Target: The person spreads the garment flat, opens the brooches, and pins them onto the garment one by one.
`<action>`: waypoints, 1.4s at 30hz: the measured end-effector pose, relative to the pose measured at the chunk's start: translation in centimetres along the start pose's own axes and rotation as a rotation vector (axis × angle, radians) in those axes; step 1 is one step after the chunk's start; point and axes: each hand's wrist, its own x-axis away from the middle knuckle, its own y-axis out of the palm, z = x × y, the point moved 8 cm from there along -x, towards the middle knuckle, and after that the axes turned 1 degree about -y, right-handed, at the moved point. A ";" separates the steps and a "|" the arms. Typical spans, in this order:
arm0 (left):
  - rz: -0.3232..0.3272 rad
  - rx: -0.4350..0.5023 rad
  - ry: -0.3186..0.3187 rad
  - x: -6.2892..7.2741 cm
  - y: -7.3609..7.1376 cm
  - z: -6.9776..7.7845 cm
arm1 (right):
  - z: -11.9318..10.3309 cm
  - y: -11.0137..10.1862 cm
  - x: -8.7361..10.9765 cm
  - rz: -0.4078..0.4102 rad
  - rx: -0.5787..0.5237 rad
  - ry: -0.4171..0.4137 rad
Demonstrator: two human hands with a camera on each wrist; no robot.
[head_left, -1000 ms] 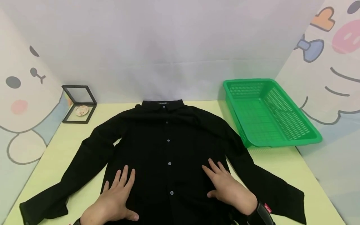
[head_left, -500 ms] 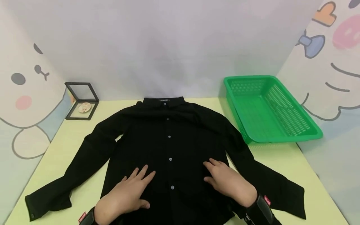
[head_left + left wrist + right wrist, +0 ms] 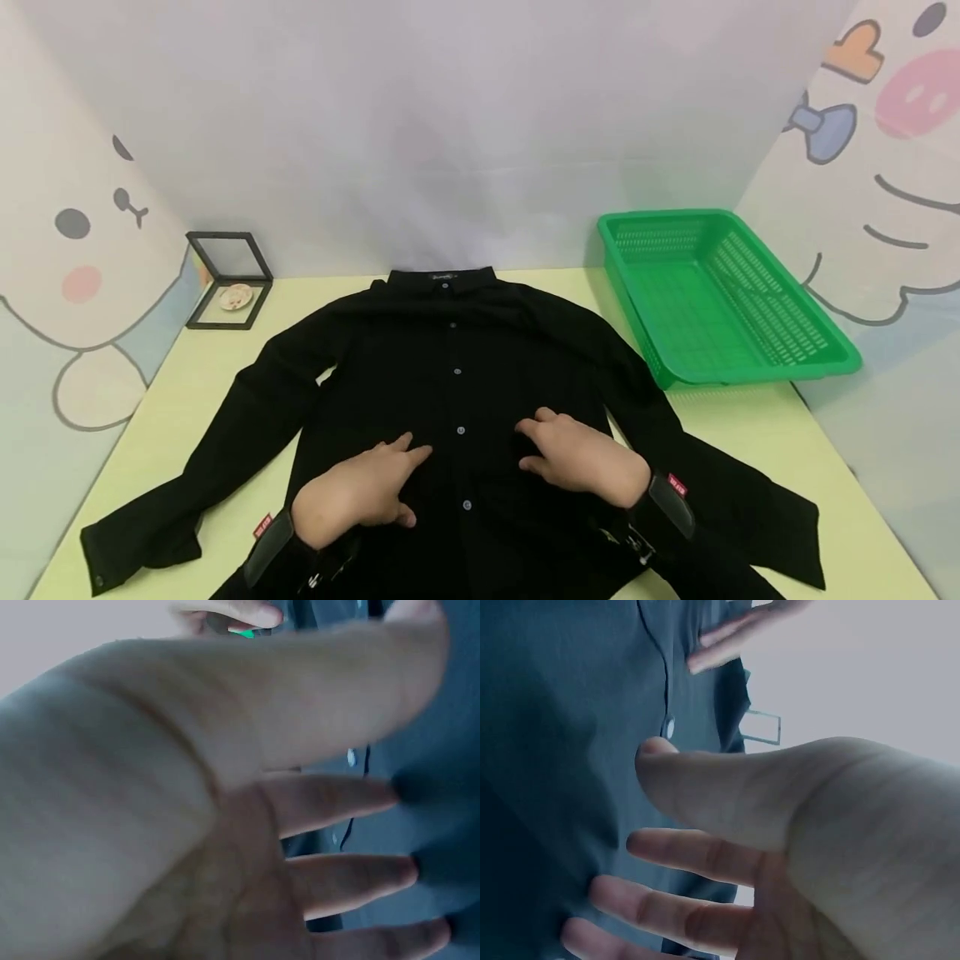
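A black long-sleeved button-up shirt (image 3: 540,350) lies front side up, its collar (image 3: 420,280) pointing away from me and both sleeves spread outward. My left hand (image 3: 360,492) is over the lower front, left of the button row. In the left wrist view, the fingertips (image 3: 405,870) reach down to the cloth with the fingers extended and apart. Across the buttons, my right hand (image 3: 588,461) is held over the other side of the front. The right wrist view has its fingers (image 3: 679,911) lightly bent, tips at or close to the fabric. Neither hand grips anything.
A green plastic basket (image 3: 697,367) stands at the back right, beside the shirt's shoulder. At the back left is an open black-framed case (image 3: 225,323) with a small round patterned item (image 3: 236,297). The pale yellow tabletop (image 3: 157,450) meets cloth-covered walls behind and at the sides.
Both hands have come inward toward the button row, the left hand moving right and the right hand slightly left. The shirt keeps its shape; the whole view has shifted a little.
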 end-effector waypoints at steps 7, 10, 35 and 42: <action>0.134 -0.006 0.024 -1.5 -2.4 -1.3 | 1.3 -0.8 -1.9 0.072 0.001 0.016; 0.199 -0.034 -0.040 -1.5 -2.9 -2.9 | 2.1 -1.0 -2.3 0.116 0.002 0.026; 0.135 0.074 -0.077 -5.6 -5.6 -7.5 | 6.9 -2.8 -6.6 0.139 -0.037 0.142; 0.158 0.085 -0.124 -4.4 -4.6 -7.2 | 6.4 -2.1 -5.9 0.095 -0.037 0.159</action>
